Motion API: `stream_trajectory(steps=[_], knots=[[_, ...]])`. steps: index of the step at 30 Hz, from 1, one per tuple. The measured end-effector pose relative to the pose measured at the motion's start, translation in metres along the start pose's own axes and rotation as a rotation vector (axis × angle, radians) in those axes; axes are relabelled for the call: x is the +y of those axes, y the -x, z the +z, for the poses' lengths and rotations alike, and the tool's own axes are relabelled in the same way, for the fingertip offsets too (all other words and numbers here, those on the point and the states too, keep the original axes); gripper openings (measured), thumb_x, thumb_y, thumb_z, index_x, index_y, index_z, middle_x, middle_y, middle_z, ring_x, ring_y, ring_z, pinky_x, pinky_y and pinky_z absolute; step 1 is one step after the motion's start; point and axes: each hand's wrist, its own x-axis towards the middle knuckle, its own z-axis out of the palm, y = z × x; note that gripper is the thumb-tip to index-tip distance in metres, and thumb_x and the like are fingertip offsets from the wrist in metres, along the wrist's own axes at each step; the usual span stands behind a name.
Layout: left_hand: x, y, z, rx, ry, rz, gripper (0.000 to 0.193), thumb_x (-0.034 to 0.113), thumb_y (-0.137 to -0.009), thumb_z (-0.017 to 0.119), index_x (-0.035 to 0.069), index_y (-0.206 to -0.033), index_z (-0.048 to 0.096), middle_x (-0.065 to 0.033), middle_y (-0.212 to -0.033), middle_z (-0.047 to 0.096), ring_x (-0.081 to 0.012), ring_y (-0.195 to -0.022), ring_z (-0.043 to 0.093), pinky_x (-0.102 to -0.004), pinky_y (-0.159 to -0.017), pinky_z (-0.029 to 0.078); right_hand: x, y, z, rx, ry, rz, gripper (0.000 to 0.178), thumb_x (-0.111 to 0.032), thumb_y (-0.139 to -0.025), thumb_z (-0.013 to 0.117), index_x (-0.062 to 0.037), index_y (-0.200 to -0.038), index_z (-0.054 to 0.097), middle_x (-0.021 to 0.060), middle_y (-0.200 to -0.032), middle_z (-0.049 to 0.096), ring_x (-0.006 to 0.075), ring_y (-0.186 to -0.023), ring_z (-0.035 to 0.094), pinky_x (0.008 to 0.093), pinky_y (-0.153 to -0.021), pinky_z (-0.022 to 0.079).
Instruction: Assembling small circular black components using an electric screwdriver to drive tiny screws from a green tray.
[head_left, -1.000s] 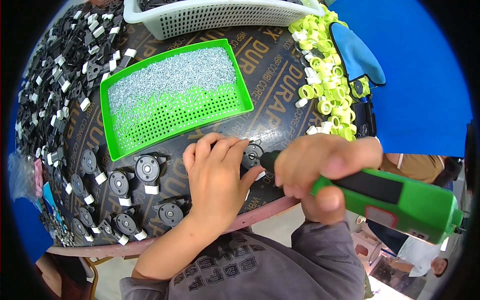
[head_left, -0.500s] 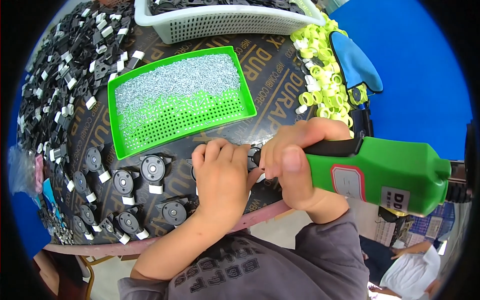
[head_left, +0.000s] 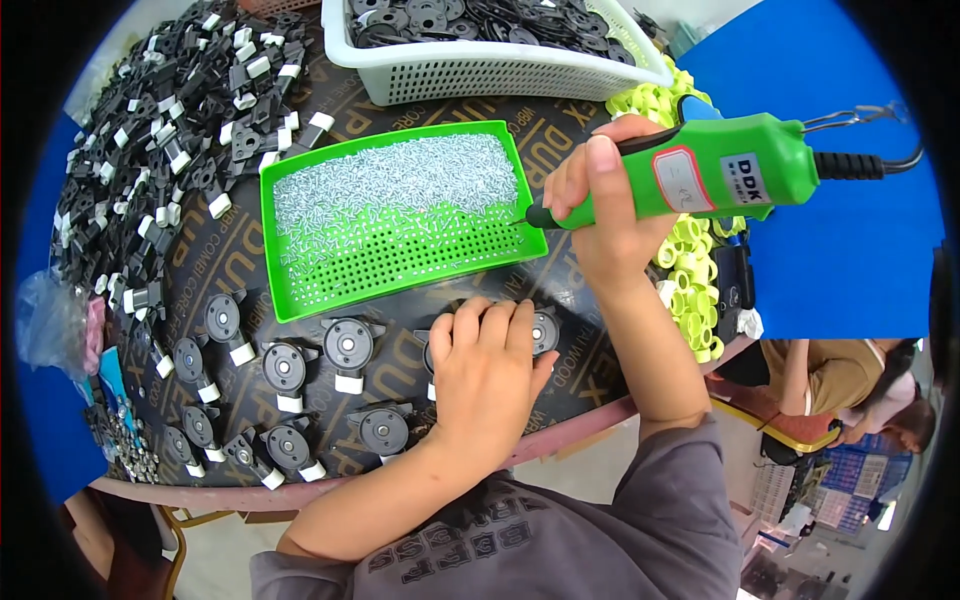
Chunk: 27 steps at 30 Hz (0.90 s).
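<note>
1. Screwdriver (head_left: 715,175), green plastic body with a black cord at its rear: my right hand (head_left: 600,215) is closed around the barrel, index finger along the top. Its dark tip hovers at the near right corner of the green tray (head_left: 300,185), above my left hand.
2. Left hand (head_left: 488,375) lies palm down, fingers curled over a black round part (head_left: 545,330) on the worktop (head_left: 590,385), pinning it. I cannot tell what is under the palm.
3. Tray: perforated floor, a drift of small bright metal screws (head_left: 390,190) heaped toward its far side.
4. Left of my left hand: rows of black disc-shaped parts with white tabs (head_left: 347,350), matte moulded plastic.
5. Beyond my right hand: white mesh basket (head_left: 500,75) of black parts; yellow-green rings (head_left: 690,300) piled under the wrist.
6. Risk, as I judge it: the tip could knock the tray's low rim and spill screws; the pinned part may spin if my hold slackens; the cord could drag rings off the edge.
</note>
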Motion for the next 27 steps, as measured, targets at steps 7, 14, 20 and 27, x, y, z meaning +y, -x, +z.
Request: stream_trajectory(steps=[7,14,20,27], knots=[[0.002,0.001,0.001,-0.014,-0.008,-0.008,0.049,0.023,-0.075,0.077,0.0,-0.116,0.063,-0.0099,-0.112,0.061,-0.0279,-0.109,0.051,-0.0439,-0.094,0.035,0.004,0.0,0.001,0.005,-0.012,-0.013,0.014,0.003,-0.09,0.062,0.0029,-0.101,0.053,0.0041,-0.065,0.057,0.0091,-0.047,0.053,0.0237,-0.044,0.043],[0.0,-0.001,0.003,-0.006,0.004,0.007,0.05,0.023,-0.075,0.077,0.0,-0.118,0.063,-0.0093,-0.111,0.062,-0.028,-0.11,0.051,-0.0443,-0.095,0.034,-0.026,0.001,0.0,0.041,-0.039,-0.031,0.017,-0.001,-0.092,0.06,0.0004,-0.106,0.05,0.0063,-0.064,0.056,0.0115,-0.048,0.054,0.0256,-0.044,0.045],[-0.003,0.003,0.004,-0.004,-0.021,-0.013,0.052,0.023,-0.073,0.077,0.0,-0.117,0.062,-0.0092,-0.111,0.061,-0.0283,-0.11,0.051,-0.0443,-0.096,0.035,-0.111,0.043,0.007,-0.101,0.062,0.14,0.038,-0.025,-0.092,0.069,-0.0079,-0.109,0.04,0.0072,-0.064,0.054,0.0168,-0.054,0.052,0.0338,-0.052,0.046],[-0.001,0.002,0.008,0.016,-0.011,0.011,0.055,0.018,-0.07,0.078,0.003,-0.12,0.059,-0.0089,-0.113,0.062,-0.0286,-0.111,0.052,-0.0443,-0.095,0.036,-0.105,0.07,-0.007,-0.18,0.042,0.163,0.028,-0.01,-0.086,0.073,-0.0041,-0.104,0.052,0.0072,-0.069,0.06,0.0178,-0.056,0.055,0.0329,-0.053,0.046]])
